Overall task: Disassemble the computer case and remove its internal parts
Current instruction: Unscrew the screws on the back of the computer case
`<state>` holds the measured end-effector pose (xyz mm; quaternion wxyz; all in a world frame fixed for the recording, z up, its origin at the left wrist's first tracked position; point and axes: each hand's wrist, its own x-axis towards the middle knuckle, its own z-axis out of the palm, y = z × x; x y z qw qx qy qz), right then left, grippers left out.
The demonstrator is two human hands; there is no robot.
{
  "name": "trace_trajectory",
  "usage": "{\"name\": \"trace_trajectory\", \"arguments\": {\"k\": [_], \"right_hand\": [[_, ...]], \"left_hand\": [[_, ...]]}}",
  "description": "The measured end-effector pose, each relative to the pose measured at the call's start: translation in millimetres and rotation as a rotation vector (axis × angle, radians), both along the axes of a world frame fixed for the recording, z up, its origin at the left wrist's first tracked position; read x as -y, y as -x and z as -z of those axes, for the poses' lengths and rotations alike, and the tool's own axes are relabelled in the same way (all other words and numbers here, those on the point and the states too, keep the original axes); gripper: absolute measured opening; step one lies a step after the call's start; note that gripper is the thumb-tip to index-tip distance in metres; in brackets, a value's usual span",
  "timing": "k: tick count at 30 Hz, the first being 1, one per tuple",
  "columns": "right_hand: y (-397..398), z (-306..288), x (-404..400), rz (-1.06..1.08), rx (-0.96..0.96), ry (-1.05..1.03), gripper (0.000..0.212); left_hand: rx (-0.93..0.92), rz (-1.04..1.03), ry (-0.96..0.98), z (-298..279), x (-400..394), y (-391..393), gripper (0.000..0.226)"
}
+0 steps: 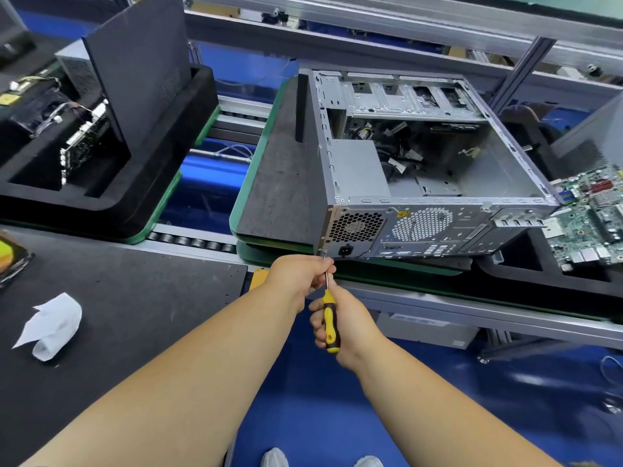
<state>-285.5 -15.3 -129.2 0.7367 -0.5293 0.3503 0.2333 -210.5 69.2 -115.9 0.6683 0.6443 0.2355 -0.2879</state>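
An open grey computer case (438,210) lies on its side on a dark mat, its rear panel facing me. Inside it sit the power supply (357,168) at the near left and loose black cables (401,153). My right hand (347,326) grips the yellow and black handle of a screwdriver (329,318). The tip meets the lower left corner of the rear panel, beside the power socket. My left hand (300,278) pinches the metal shaft just below the tip.
A removed motherboard (586,220) leans in a black foam tray at right. At left, another foam tray (101,136) holds a dark side panel and circuit boards. A crumpled white bag (50,325) lies on the near black mat. The conveyor rail runs between me and the case.
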Motion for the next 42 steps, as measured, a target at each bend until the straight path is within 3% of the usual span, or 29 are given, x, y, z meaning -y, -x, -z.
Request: {"name": "trace_trajectory", "arguments": {"k": [3,8,14,22,25,27,30,33,39,42], "right_hand": [[5.4,3.3,9.6,0.081,0.013,-0.305,0.053],[8.5,4.1,8.0,0.127,0.051,-0.572,0.039],[10.9,5.5,-7.4,0.156,0.12,-0.295,0.044],[6.2,0.0,-9.7,0.122,0.104,-0.138,0.046],[5.5,0.3,-11.8,0.129,0.104,-0.123,0.046],[5.8,0.7,-15.2,0.147,0.102,-0.116,0.046],[5.4,-1.1,-19.5,0.164,0.09,-0.115,0.046],[4.9,-2.9,-21.1,0.174,0.074,-0.095,0.046],[-0.5,-7.0,-20.5,0.118,-0.023,0.042,0.047],[-1.0,-2.1,-18.2,0.009,0.042,0.352,0.044]], "left_hand": [[-0.009,-0.019,0.064,-0.2,-0.4,-0.5,0.013],[-0.021,-0.038,0.081,4.0,-0.4,-2.5,0.014],[-0.008,0.007,0.069,3.6,-3.3,-2.1,0.016],[-0.012,0.039,0.093,-1.2,-4.5,-1.4,0.011],[-0.013,0.08,0.003,-0.3,-5.4,-4.1,0.014],[0.111,0.062,-0.189,2.7,-9.9,-6.4,0.006],[0.396,0.091,-0.295,3.0,-18.1,-4.1,0.037],[0.471,0.211,-0.239,-0.1,-16.2,-3.9,0.063],[0.43,0.269,-0.206,-1.3,-19.7,-12.0,0.067],[0.414,0.302,-0.186,-2.8,-20.3,-13.2,0.068]]}}
